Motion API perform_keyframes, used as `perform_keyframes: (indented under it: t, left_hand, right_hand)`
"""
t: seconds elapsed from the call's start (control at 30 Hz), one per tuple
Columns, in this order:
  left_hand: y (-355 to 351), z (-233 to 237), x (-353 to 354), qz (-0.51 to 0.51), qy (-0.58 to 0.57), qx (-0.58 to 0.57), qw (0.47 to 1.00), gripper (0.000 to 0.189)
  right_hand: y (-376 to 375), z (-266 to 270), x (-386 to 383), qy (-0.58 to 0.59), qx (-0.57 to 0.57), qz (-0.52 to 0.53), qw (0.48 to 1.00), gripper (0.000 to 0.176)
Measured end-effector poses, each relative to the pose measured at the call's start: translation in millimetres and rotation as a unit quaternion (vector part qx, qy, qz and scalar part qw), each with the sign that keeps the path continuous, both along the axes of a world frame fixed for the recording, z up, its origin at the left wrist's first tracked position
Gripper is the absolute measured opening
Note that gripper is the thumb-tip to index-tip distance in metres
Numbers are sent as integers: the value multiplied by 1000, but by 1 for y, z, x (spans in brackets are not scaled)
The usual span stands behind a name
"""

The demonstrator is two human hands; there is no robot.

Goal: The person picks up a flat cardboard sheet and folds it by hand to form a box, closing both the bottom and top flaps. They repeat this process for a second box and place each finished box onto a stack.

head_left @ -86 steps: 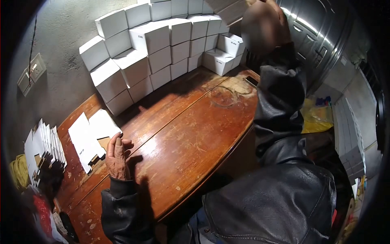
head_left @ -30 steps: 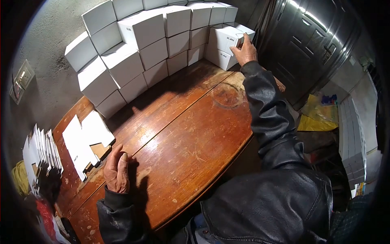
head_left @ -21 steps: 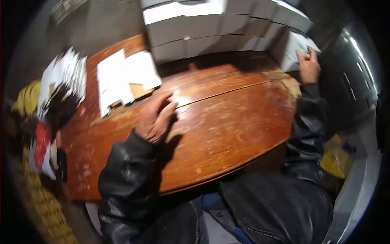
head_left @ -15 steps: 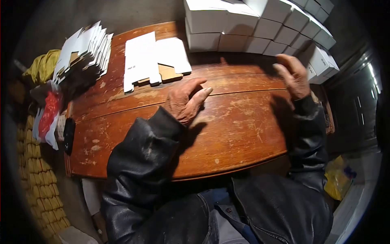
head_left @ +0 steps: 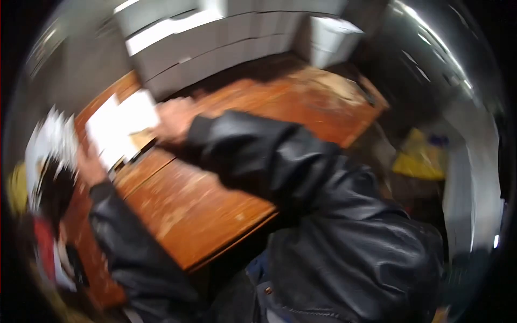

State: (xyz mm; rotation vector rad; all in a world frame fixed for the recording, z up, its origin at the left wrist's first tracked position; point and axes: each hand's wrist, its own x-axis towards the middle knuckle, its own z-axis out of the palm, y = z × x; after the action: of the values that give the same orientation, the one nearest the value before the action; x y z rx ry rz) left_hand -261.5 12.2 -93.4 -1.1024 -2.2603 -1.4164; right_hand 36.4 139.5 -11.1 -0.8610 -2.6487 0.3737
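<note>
A flat white carton blank point(head_left: 121, 121) with a brown inner patch lies on the wooden table point(head_left: 199, 204), towards its back left. My left hand point(head_left: 90, 164) is at the blank's left edge, fingers pointing away from me. On the blank's right edge is my right hand point(head_left: 175, 118), the arm stretched across the table. Both hands are smeared by motion, so whether their fingers grip the blank cannot be made out.
Stacked white boxes point(head_left: 215, 46) line the table's back, with a separate white box point(head_left: 331, 40) to the right. A pile of folded white blanks point(head_left: 51, 140) stands far left. A yellow bag point(head_left: 420, 156) lies low at the right.
The view has swung round. Both hands have moved left to the flat blank, one at each side; before, they were raised over the table with nothing in them.
</note>
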Motion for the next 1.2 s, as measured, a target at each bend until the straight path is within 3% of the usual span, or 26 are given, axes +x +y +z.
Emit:
perform_keyframes:
  t: [0.03, 0.1, 0.13, 0.17, 0.2, 0.27, 0.3, 0.37, 0.47, 0.5, 0.63, 0.93, 1.07, 1.13, 1.17, 1.2]
  left_hand:
    - [7, -16, -13, 14, 12, -1, 1000, 58]
    - [16, -15, -14, -56, -86, -10, 995, 64]
    - [18, -3, 11, -76, -236, 53, 967, 67]
    - [19, -20, -16, -131, -297, 68, 943, 69]
    - [19, -11, -5, -8, -168, -22, 986, 72]
    - [11, -15, -7, -54, -66, -59, 995, 78]
    - [9, -4, 2, -79, -125, -63, 987, 78]
    - [4, 14, 18, -129, -239, -69, 960, 78]
    - [7, 3, 10, -57, -173, -47, 982, 76]
    - [12, 0, 3, -64, -243, -8, 968, 70]
    - [5, 6, 4, -126, -315, 6, 941, 61]
    - [4, -20, -32, -77, -241, 97, 963, 49]
    - [-5, 35, 39, 14, -250, 98, 963, 41]
    - [-11, 14, -6, -49, -238, 88, 966, 39]
    - [-15, 4, -31, -73, -242, 71, 965, 37]
    - [-20, -10, -54, -86, -116, 8, 989, 35]
  right_hand:
    - [-2, -9, -3, 26, 59, -29, 998, 53]
    - [1, -20, -17, 29, -17, -31, 999, 73]
    - [-2, -18, -17, 50, -37, -31, 998, 75]
    - [-7, -16, -16, 67, -39, -32, 996, 75]
    - [-12, -15, -16, 85, -44, -25, 995, 74]
    - [-20, -16, -20, 86, -35, -8, 996, 72]
    - [-23, -20, -24, 114, 28, -27, 993, 66]
    - [-22, -25, -26, 103, 33, -20, 994, 65]
    - [-21, -22, -24, 93, 16, -12, 995, 66]
    - [-22, -24, -25, 100, 15, -13, 995, 68]
    - [-35, -22, -31, 72, 60, -30, 995, 76]
    - [-39, -1, -15, 71, 36, 23, 997, 90]
    - [-34, -16, -32, 110, 46, 39, 992, 92]
    - [-34, -22, -39, 107, 44, 37, 993, 93]
    - [-38, -3, -26, 84, 4, 51, 995, 91]
    - [-39, -17, -31, 156, 119, 1, 981, 68]
